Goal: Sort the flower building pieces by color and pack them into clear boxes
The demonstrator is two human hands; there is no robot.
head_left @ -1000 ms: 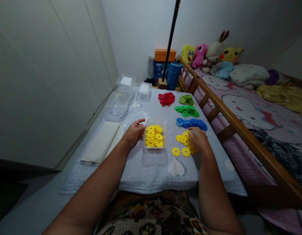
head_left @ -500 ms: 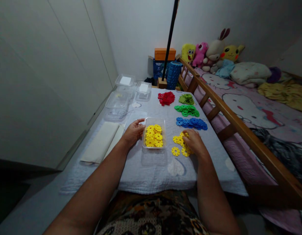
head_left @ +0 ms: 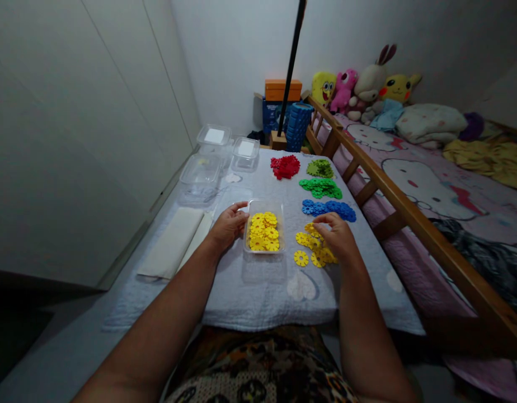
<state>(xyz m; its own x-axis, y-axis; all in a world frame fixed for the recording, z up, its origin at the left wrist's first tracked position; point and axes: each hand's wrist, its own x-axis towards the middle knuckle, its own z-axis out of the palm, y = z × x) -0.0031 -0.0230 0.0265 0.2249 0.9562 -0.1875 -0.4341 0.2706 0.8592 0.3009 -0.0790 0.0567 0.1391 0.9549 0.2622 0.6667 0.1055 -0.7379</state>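
Note:
A clear plastic container (head_left: 265, 205) stands on the cloth in front of me, with several yellow flower-shaped discs (head_left: 264, 230) inside. At its left wall is my left hand (head_left: 229, 226), thumb and fingers closed on the side. My right hand (head_left: 338, 237) is over a loose pile of yellow discs (head_left: 314, 244) right of the container. Its thumb and forefinger pinch a yellow disc (head_left: 310, 228) at the pile's far edge. The wrist and palm partly cover the pile's right side.
Beyond the yellow pile lie blue discs (head_left: 339, 211), green discs (head_left: 321, 188), olive-green discs (head_left: 320, 168) and red discs (head_left: 285, 167). More clear containers (head_left: 201, 169) stand at the back left. A folded cream cloth (head_left: 172, 242) lies left. A wooden bed rail (head_left: 393, 196) borders the right side.
My right hand has lifted and shifted slightly right, its fingertips now pinching a yellow disc, and more of the pile shows. My left hand stays at the container.

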